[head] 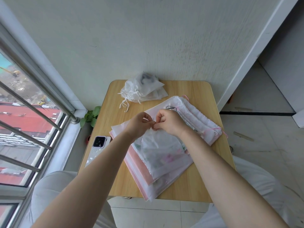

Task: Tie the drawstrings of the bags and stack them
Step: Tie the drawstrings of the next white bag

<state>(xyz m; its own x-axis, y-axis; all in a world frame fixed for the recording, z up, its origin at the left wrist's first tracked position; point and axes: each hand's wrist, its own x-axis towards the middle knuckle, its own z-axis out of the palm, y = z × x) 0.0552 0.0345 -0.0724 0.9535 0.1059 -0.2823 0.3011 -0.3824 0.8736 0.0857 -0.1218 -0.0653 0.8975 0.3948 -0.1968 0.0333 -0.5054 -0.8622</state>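
Observation:
A small translucent white drawstring bag (154, 145) lies on top of a pile of flat white and pink bags (148, 178) in the middle of the wooden table (115, 170). My left hand (139, 124) and my right hand (169, 122) meet over the bag's gathered mouth, and each pinches its thin drawstring between fingertips. The string itself is mostly hidden by my fingers. A stack of tied white bags (143, 91) with knotted white cords sits at the table's back left.
More bags with ruffled tops and pink cords (199, 119) lie at the right side of the table. A phone (99, 142) rests at the left edge. A small green plant (91, 116) stands by the window rail. My knees flank the table's front.

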